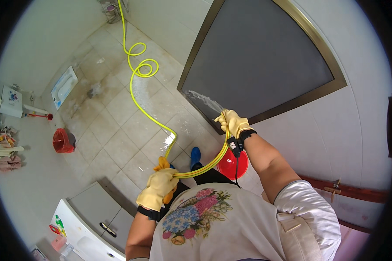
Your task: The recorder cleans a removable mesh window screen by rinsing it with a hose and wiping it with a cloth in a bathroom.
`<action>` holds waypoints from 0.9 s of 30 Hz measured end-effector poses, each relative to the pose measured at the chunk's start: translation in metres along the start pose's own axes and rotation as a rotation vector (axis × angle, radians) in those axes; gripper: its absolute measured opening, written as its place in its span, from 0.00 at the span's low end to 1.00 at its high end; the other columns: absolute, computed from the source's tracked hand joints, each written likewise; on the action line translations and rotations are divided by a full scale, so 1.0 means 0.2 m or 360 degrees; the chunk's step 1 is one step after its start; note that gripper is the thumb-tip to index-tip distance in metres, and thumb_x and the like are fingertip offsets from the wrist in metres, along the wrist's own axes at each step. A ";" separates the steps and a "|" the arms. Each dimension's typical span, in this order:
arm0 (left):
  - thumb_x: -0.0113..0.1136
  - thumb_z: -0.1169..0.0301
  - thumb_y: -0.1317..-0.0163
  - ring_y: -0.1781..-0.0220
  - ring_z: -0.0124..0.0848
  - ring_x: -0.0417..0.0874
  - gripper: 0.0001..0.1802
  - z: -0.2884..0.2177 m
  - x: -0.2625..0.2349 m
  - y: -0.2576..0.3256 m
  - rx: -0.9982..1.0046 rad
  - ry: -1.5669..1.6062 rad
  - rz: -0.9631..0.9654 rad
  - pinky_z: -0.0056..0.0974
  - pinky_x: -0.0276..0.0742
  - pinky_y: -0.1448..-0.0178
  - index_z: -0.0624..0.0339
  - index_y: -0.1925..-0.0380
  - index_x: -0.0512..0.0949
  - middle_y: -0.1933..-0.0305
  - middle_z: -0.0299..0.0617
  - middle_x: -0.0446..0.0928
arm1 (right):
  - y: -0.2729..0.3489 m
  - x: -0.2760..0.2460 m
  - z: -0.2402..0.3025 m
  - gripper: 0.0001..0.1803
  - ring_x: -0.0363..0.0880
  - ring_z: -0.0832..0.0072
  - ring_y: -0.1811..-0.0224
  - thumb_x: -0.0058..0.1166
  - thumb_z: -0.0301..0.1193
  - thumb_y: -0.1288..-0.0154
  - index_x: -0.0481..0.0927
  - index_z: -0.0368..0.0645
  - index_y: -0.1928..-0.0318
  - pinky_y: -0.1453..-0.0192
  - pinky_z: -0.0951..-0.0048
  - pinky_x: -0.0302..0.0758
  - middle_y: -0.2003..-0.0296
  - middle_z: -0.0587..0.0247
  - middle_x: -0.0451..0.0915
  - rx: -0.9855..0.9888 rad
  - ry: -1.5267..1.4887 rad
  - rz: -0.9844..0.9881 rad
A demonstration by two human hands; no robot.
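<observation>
While each gloved hand, left hand (pixel 160 187) and right hand (pixel 233 122), grips one yellow hose (pixel 140 108), one red basin (pixel 233 165) sits below.

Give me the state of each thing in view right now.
Left hand: gloved, gripping the yellow hose.
Right hand: gloved, holding the hose end against the door.
Yellow hose: coiled on the wet floor.
Door: shut, foamy at the lower corner.
Red basin: upright.
</observation>
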State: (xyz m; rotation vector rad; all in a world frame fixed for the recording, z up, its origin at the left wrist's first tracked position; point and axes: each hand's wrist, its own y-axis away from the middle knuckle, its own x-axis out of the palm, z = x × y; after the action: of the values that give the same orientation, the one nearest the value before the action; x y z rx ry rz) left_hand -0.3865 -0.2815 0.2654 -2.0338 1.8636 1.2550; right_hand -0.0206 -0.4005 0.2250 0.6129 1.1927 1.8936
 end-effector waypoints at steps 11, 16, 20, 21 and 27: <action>0.60 0.60 0.34 0.52 0.46 0.86 0.12 0.06 0.00 0.02 0.0019 0.0081 -0.0156 0.47 0.80 0.49 0.50 0.56 0.85 0.58 0.46 0.85 | 0.26 0.12 0.15 0.27 0.59 0.83 0.81 0.36 0.44 0.19 0.81 0.36 0.65 0.77 0.80 0.64 0.79 0.73 0.65 -0.0434 -0.0194 -0.0082; 0.62 0.61 0.35 0.51 0.47 0.85 0.14 0.01 -0.09 0.00 -0.0032 0.0118 -0.0133 0.46 0.80 0.47 0.52 0.53 0.85 0.55 0.48 0.85 | 0.32 0.08 0.24 0.27 0.66 0.77 0.75 0.37 0.46 0.20 0.81 0.37 0.66 0.69 0.73 0.71 0.72 0.64 0.74 -0.0709 -0.0381 -0.0049; 0.63 0.63 0.36 0.50 0.49 0.85 0.16 -0.05 -0.17 -0.04 -0.0030 0.0196 -0.0133 0.46 0.79 0.45 0.56 0.51 0.84 0.53 0.50 0.85 | 0.38 0.07 0.34 0.29 0.59 0.81 0.81 0.40 0.46 0.19 0.82 0.31 0.62 0.77 0.77 0.64 0.79 0.72 0.64 -0.0727 -0.0619 -0.0035; 0.63 0.63 0.36 0.50 0.49 0.85 0.16 -0.06 -0.19 -0.06 -0.0005 0.0182 -0.0137 0.46 0.79 0.45 0.56 0.51 0.84 0.53 0.50 0.85 | 0.40 0.04 0.37 0.29 0.59 0.81 0.81 0.40 0.46 0.19 0.82 0.31 0.62 0.77 0.77 0.64 0.79 0.72 0.64 -0.0750 -0.0634 -0.0042; 0.65 0.64 0.37 0.44 0.48 0.85 0.17 -0.19 -0.30 -0.15 -0.0060 0.0253 -0.0150 0.42 0.78 0.40 0.60 0.50 0.84 0.46 0.53 0.84 | 0.35 -0.18 0.51 0.28 0.85 0.62 0.58 0.35 0.44 0.17 0.78 0.29 0.45 0.45 0.56 0.86 0.57 0.49 0.83 -0.0872 -0.1075 0.0352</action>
State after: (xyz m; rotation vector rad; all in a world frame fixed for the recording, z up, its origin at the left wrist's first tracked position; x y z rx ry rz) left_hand -0.3364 -0.2490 0.3147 -2.2733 1.7958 1.1446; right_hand 0.0490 -0.3952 0.3339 0.9856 0.1704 1.8462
